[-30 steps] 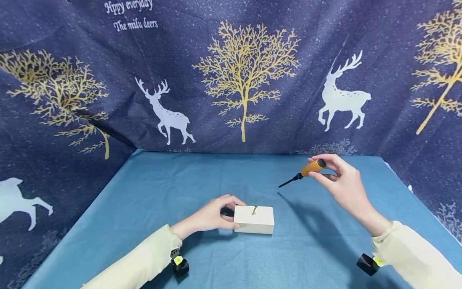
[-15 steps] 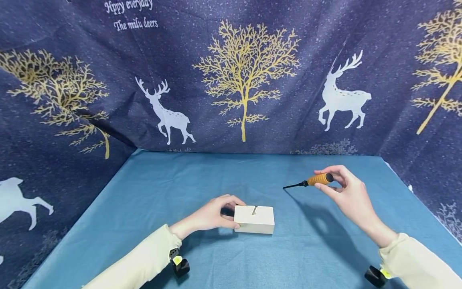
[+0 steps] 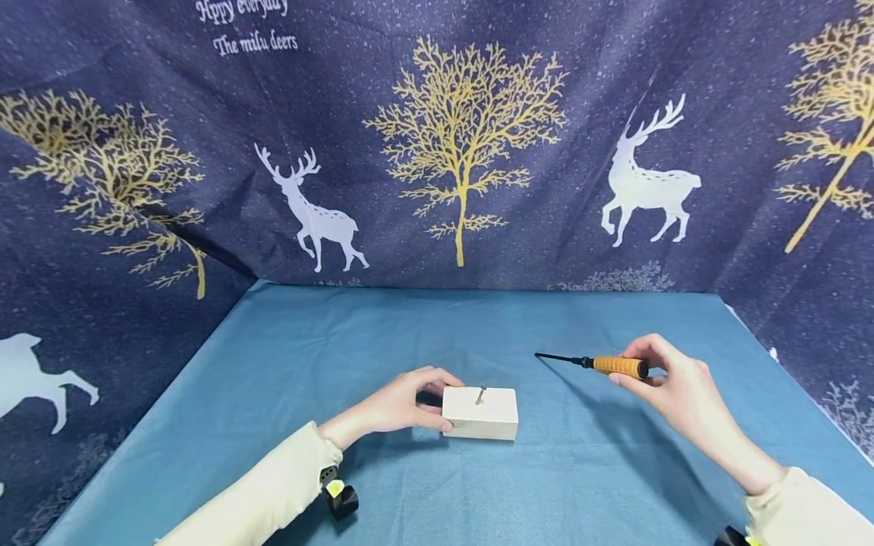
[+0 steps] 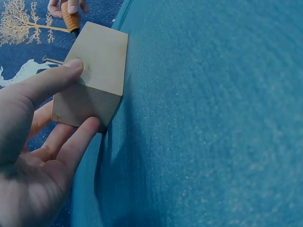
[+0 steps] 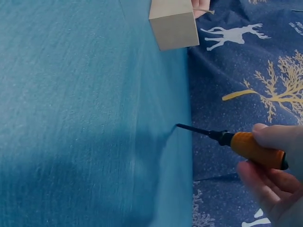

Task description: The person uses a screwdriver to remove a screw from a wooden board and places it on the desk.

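Observation:
Near the middle of the table, a pale wooden block (image 3: 481,418) lies on the cloth with a screw (image 3: 481,395) standing out of its top. My left hand (image 3: 403,400) grips the block's left end between thumb and fingers; the screw (image 4: 52,60) also shows beside the thumb in the left wrist view. To the right, my right hand (image 3: 686,387) holds a screwdriver (image 3: 617,367) by its orange handle, apart from the block. Its black shaft points left, and the tip meets its shadow on the cloth, as in the right wrist view (image 5: 201,131).
A blue cloth (image 3: 382,334) covers the table. Behind it and at the sides hangs a dark blue curtain (image 3: 519,258) printed with deer and trees. A black wrist camera (image 3: 343,502) hangs below the left sleeve.
My right hand has moved right and toward me, lowering the screwdriver so that it lies flatter, its tip down at the cloth. The left hand and the block have stayed put.

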Tool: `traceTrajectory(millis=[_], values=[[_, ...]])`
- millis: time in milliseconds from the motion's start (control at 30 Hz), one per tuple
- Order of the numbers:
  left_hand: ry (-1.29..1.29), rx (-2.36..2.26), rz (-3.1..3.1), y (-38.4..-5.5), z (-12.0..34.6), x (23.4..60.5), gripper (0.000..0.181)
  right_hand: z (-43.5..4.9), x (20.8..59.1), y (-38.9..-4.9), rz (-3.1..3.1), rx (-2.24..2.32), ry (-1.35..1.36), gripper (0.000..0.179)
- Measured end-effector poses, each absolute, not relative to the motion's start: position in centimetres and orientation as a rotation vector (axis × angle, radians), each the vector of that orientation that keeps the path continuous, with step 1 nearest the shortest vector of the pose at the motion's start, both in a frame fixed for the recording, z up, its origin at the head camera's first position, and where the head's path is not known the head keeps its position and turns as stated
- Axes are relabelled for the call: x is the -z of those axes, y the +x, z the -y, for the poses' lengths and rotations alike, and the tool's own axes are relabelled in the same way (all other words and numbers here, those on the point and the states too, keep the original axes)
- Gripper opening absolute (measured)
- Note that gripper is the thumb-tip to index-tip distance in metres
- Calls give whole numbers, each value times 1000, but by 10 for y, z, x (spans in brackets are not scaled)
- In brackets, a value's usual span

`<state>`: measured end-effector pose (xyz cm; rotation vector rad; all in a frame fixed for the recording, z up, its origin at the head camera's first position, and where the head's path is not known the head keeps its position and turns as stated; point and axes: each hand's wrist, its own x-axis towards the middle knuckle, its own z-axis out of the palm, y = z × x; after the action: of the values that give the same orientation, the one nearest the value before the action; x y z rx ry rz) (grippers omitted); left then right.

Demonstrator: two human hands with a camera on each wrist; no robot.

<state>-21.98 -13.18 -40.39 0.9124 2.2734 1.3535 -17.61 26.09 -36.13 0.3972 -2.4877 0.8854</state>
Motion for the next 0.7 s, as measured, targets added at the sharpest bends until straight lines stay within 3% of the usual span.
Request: traceTrajectory(millis=[400, 700], values=[[918, -1344, -2281, -218, 134, 402, 58, -263, 358, -171, 2716, -703, 497, 27], [1041, -1325, -2429, -218, 129, 397, 37, -265, 361, -170, 2891, -738, 550, 24]])
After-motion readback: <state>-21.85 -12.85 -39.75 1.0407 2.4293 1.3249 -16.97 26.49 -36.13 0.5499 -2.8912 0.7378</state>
